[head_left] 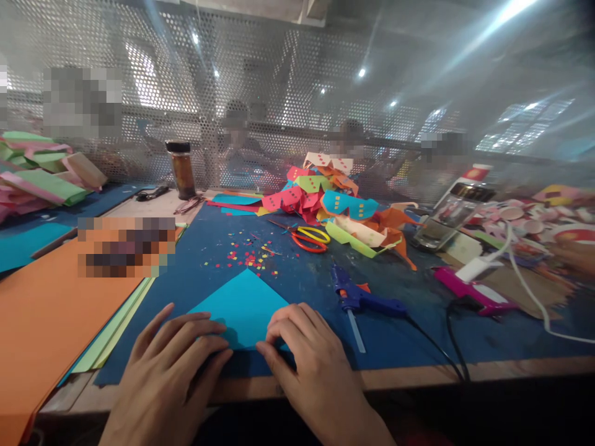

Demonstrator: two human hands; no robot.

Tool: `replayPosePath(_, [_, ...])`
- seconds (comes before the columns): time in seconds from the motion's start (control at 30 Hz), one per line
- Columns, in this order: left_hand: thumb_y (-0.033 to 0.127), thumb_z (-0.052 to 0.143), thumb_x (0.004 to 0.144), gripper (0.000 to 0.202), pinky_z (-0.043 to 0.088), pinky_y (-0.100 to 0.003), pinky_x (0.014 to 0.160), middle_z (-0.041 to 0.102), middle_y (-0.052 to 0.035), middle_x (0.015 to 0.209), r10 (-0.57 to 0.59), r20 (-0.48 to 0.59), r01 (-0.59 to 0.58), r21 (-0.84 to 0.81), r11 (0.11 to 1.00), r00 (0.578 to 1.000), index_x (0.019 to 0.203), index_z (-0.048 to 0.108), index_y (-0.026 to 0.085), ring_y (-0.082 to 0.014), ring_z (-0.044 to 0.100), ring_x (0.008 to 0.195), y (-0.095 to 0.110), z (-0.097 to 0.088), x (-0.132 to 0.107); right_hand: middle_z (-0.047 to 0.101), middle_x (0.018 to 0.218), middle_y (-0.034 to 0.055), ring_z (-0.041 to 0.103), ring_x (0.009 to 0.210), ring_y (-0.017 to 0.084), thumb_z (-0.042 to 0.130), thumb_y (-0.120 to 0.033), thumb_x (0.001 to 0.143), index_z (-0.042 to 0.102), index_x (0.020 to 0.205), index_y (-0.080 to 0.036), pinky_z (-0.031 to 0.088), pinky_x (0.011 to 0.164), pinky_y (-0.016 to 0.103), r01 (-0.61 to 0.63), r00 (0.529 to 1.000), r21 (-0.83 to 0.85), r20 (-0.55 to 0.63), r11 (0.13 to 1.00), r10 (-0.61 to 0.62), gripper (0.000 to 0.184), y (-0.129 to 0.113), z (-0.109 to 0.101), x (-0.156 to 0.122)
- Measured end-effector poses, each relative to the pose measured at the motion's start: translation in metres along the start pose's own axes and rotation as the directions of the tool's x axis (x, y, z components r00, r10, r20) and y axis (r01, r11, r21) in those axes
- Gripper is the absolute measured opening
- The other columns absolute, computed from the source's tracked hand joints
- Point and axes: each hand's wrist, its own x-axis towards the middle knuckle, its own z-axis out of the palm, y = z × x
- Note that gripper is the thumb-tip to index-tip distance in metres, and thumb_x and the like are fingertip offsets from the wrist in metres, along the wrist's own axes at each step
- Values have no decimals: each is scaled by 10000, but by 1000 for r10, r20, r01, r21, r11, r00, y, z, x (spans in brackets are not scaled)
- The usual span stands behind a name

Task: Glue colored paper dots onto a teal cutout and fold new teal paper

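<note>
A bright blue sheet of paper [253, 303] lies on the dark blue table mat, its pointed corner facing away from me and a straight edge toward me. My left hand [174, 359] rests on its left side, fingers curved over the paper and thumb at the near edge. On the right side, my right hand [311, 347] has thumb and fingers closed on the near edge. Just beyond the point lie tiny red and yellow paper bits [251, 257]. Farther back are scissors [309, 238] with red and yellow handles. A blue glue gun [362, 297] with a clear stick lies right of my right hand.
Folded coloured paper shapes [334, 198] are heaped at the back. Orange sheets [51, 310] cover the left side. A dark-lidded bottle [181, 170], a glass jar [449, 217] and a pink power strip [474, 294] with cables stand about. Behind is a perforated metal screen [279, 80].
</note>
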Motion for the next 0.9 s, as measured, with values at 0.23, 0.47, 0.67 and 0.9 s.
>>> replayPosePath(0.23, [293,566,960,70,287,-429,1091,748,25,971,-133,-35,129,-107,986,990,941,632,282,-219,669,963,18,12,9,620,871,3,536,837,206,685,-173,893,527,822,-209,409,739,350,-2,1000,-19,8,1000,2,177,0,0,0])
replayPosePath(0.47, [305,561,966,77,413,-443,941,724,3,997,-224,-1,220,-175,960,975,916,608,270,-238,657,951,20,21,7,625,871,6,543,844,212,687,-193,895,537,819,-210,413,744,353,-13,1000,-59,5,998,13,169,-3,0,0])
replayPosePath(0.67, [298,564,960,73,453,-427,857,722,-15,1006,-241,-6,237,-158,959,971,912,608,265,-256,654,965,21,22,7,632,861,12,553,826,219,668,-206,909,545,827,-212,400,718,358,4,1000,-119,-10,993,-6,149,-8,3,2])
replayPosePath(0.9, [280,556,955,71,452,-423,864,725,-19,992,-229,-6,226,-148,963,973,908,607,264,-250,661,938,22,20,9,633,871,14,553,840,216,621,-204,937,547,831,-216,398,734,363,-11,1000,-95,-7,995,10,130,-9,3,1])
